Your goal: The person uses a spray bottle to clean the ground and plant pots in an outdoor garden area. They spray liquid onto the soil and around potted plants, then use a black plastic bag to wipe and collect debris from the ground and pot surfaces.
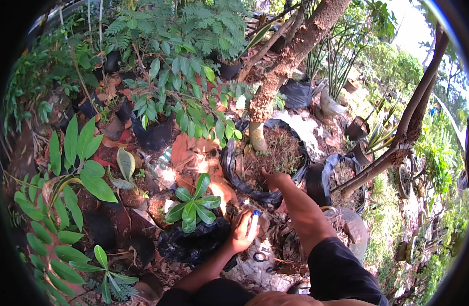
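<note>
A white marker-like stick with a blue end (253, 225) lies in my left hand (242, 231), beside a small plant with glossy green leaves (190, 206) and a crumpled black plastic bag (192, 243). My right hand (274, 179) reaches down to the soil and dry grass inside a large black plastic planter bag (234, 178); its fingertips are partly hidden, and I cannot tell whether they grip anything. From that bag rises a tree trunk (259, 134), pale at its base and rough and brown higher up.
Black pots and planter bags (152, 132) stand to the left among leafy branches (181, 84). A second leaning trunk (391, 155) crosses the right side. Near my right forearm is a round translucent container (354, 229). A dark ring (259, 256) lies on the littered ground.
</note>
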Demonstrator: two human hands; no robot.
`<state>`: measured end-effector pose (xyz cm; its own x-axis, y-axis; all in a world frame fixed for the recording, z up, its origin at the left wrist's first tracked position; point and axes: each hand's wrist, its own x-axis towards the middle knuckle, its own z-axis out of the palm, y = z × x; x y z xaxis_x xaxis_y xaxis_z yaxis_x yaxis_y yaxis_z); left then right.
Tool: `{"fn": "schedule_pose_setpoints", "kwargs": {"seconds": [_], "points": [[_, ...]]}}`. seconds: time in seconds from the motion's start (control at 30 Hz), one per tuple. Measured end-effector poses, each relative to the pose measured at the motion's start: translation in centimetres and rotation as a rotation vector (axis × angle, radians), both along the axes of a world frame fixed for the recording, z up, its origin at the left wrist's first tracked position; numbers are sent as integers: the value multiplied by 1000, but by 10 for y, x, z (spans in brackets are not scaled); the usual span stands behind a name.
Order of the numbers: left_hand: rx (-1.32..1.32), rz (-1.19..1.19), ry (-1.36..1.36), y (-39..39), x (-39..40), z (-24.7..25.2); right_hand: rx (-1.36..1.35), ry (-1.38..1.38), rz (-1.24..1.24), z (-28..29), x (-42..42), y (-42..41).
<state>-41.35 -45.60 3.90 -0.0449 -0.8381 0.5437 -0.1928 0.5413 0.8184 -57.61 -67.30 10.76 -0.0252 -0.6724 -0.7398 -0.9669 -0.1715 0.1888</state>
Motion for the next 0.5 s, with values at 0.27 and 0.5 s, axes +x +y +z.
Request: {"fn": "schedule_pose_setpoints", "kwargs": {"seconds": [0.27, 0.5], "points": [[80, 45, -80, 3, 0, -22, -45, 4, -47, 0, 10, 6], [-58, 68, -155, 4, -10, -10, -74, -41, 116, 0, -13, 8]]}}
